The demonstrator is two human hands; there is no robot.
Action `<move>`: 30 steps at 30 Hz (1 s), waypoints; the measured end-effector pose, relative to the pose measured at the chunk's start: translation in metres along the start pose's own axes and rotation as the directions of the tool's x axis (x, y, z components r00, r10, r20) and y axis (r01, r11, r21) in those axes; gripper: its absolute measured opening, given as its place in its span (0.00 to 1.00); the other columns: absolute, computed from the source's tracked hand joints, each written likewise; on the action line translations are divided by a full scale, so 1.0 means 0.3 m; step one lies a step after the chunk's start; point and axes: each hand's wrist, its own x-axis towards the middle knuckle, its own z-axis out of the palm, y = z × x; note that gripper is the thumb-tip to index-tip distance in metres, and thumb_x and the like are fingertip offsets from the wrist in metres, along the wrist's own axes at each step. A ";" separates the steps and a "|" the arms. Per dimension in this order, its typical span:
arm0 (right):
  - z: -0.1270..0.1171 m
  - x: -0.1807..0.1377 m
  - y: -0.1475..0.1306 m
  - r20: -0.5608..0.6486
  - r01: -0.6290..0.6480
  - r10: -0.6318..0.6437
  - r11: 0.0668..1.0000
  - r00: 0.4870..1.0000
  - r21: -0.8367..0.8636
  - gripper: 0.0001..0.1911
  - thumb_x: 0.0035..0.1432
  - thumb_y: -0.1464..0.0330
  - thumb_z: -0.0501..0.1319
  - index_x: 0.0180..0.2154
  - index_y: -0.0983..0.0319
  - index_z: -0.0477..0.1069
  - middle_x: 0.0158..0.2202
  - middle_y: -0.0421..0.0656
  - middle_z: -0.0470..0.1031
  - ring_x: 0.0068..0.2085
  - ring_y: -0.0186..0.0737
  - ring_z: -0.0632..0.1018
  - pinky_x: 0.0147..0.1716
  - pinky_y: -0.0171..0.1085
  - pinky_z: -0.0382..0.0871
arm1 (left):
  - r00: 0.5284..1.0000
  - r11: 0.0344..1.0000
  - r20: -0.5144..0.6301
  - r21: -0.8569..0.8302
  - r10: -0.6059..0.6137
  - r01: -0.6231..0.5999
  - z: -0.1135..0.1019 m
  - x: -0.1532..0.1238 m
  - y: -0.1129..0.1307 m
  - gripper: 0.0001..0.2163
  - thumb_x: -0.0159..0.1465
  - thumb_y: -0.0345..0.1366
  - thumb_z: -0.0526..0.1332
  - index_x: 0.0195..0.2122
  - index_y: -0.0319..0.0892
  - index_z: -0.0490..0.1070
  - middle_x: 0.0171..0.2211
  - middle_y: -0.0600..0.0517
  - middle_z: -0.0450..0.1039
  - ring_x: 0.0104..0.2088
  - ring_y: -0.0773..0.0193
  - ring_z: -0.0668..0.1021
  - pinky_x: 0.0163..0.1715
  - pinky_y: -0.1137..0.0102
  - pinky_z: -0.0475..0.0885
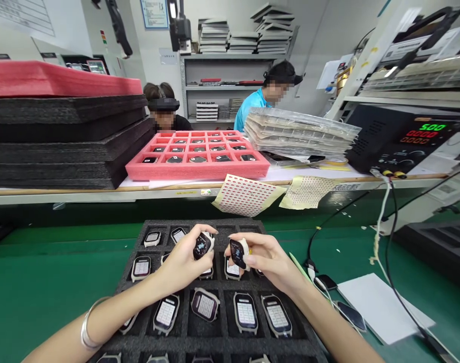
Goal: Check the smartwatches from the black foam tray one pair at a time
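My left hand (184, 264) is closed round a small watch body (202, 245) with a lit screen, held up above a black foam tray (214, 330). My right hand (265, 259) pinches a second watch body (238, 252), its dark screen turned toward the first. The two hands sit close together over the tray's middle rows. Several watch bodies with lit white screens (246, 311) lie in the tray's pockets. A bangle (86, 327) circles my left wrist.
A green mat (44, 282) covers the bench. White paper (381, 305), cables (384, 237) and dark flat parts (351, 315) lie at the right. On the shelf behind: a pink tray (195, 169), black foam stacks (56, 146), clear trays (298, 133), a power supply (399, 141), sticker sheets (247, 195). Two other people sit beyond.
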 end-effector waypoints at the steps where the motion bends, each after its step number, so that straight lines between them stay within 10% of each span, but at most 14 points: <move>1: 0.000 -0.001 -0.001 -0.001 0.001 -0.001 1.000 1.000 0.001 0.20 0.49 0.68 0.70 0.46 0.63 0.74 0.37 0.49 0.78 0.34 0.42 0.78 0.29 0.35 0.73 | 1.000 1.000 -0.004 -0.001 0.001 -0.001 -0.001 0.000 0.000 0.15 0.58 0.29 0.56 0.47 0.43 0.63 0.40 0.51 0.70 0.42 0.60 0.73 0.41 0.68 0.67; 10: 0.002 -0.005 -0.006 0.069 -0.002 0.001 1.000 0.998 0.004 0.21 0.54 0.68 0.66 0.50 0.64 0.71 0.38 0.50 0.78 0.34 0.43 0.79 0.34 0.38 0.72 | 0.996 0.986 0.028 -0.146 -0.082 0.085 -0.001 -0.009 0.003 0.17 0.61 0.33 0.56 0.51 0.44 0.60 0.33 0.55 0.65 0.24 0.70 0.68 0.22 0.75 0.66; 18: -0.001 0.011 -0.007 0.128 -0.050 0.055 0.998 0.990 -0.047 0.30 0.53 0.69 0.68 0.55 0.64 0.61 0.45 0.52 0.74 0.41 0.42 0.78 0.44 0.42 0.68 | 0.978 0.817 0.133 -0.537 -0.164 0.210 0.006 0.016 0.013 0.23 0.54 0.28 0.59 0.52 0.40 0.56 0.40 0.49 0.67 0.32 0.67 0.73 0.32 0.70 0.72; 30: -0.017 -0.015 -0.060 0.015 0.066 -0.075 0.741 0.997 -0.668 0.28 0.51 0.72 0.68 0.52 0.58 0.63 0.47 0.44 0.74 0.48 0.44 0.75 0.49 0.41 0.65 | 0.971 0.769 0.157 -0.592 -0.181 0.240 0.007 0.031 -0.005 0.23 0.52 0.25 0.58 0.50 0.42 0.59 0.36 0.51 0.69 0.37 0.62 0.75 0.33 0.68 0.72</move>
